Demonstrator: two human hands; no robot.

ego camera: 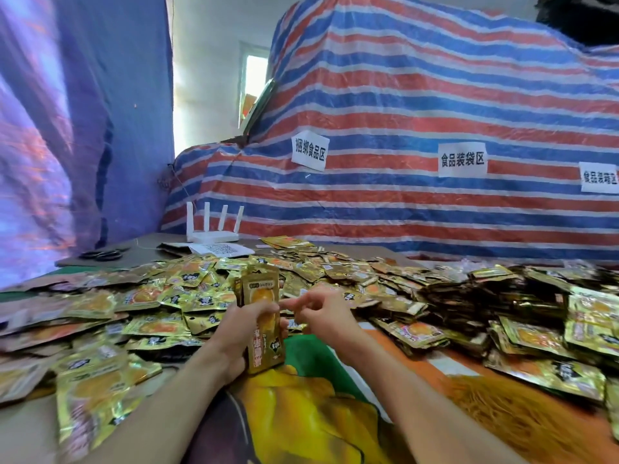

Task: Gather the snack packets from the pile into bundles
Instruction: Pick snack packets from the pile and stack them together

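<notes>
Head view. Backdrop: striped red, white and blue tarpaulin (418, 112) draped over a bulky shape behind the tabletop (157, 242). Three white paper labels with printed characters were fixed to it: one on the left (310, 150), one in the middle (462, 159), and one cut off by the right edge (599, 177). Blue sheeting (100, 112) hung on the left, with a bright window (256, 75) visible in the gap between it and the tarpaulin.

At the far left of the tabletop stood a white router (212, 229) with four upright antennas. Just in front of it lay a white printed sheet (221, 250), and scissors (100, 254) lay further left.

A pile of gold snack packets (335, 272) covered most of the tabletop from left to right, loose and overlapping. It looked darker and more tightly stacked toward the right (469, 296).

Left hand (237, 333): fingers curled round a bundle of packets (263, 316), which was held upright on its lower edge, just in front of the pile, over a yellow, green and orange printed cloth (311, 413).

Right hand (321, 313): just beside the bundle, fingers loosely bent, forefinger and thumb reaching toward its right edge. Could not tell whether it pinched anything, as the fingertips were blurred.
</notes>
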